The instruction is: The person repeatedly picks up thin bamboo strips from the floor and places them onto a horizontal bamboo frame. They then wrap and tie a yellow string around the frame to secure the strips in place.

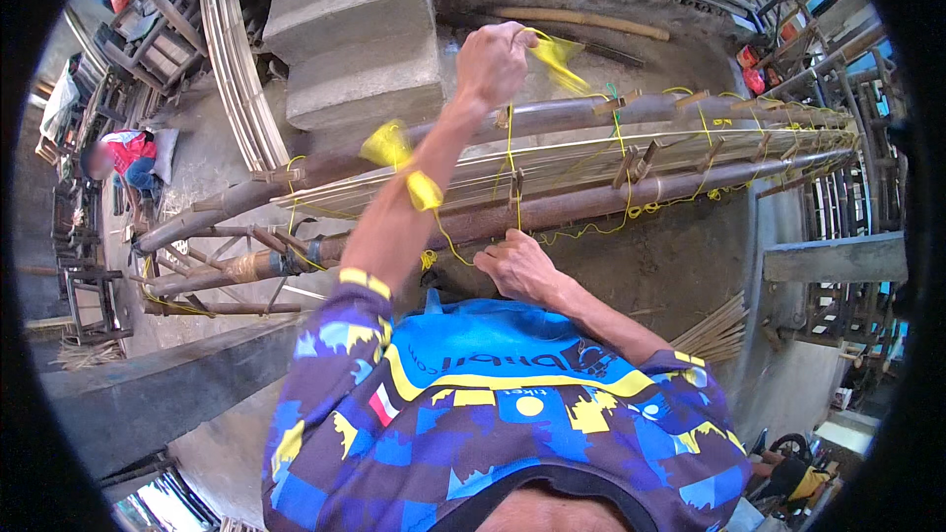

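Observation:
My left hand (491, 64) is raised beyond the far pole in a fist, closed on yellow cord. A loose yellow bundle (557, 61), smeared by motion, trails from it. Close to my body, my right hand (520, 266) pinches the yellow cord (518, 212) just below the near pole (463, 220). That cord runs up across the near pole to the dark far pole (384, 150). Between the poles lie long thin pale strips (443, 169). Blurred yellow cord bundles (424, 190) show at my left forearm. Small wooden pegs (645, 160) stand along the poles, with more cord looped around them.
Concrete steps (350, 34) rise beyond the far pole. Long pale strips (236, 59) lie at the left, where a person in red (128, 153) sits low. A bamboo pole (586, 20) lies on the floor behind. Thin sticks (717, 330) are piled at the right.

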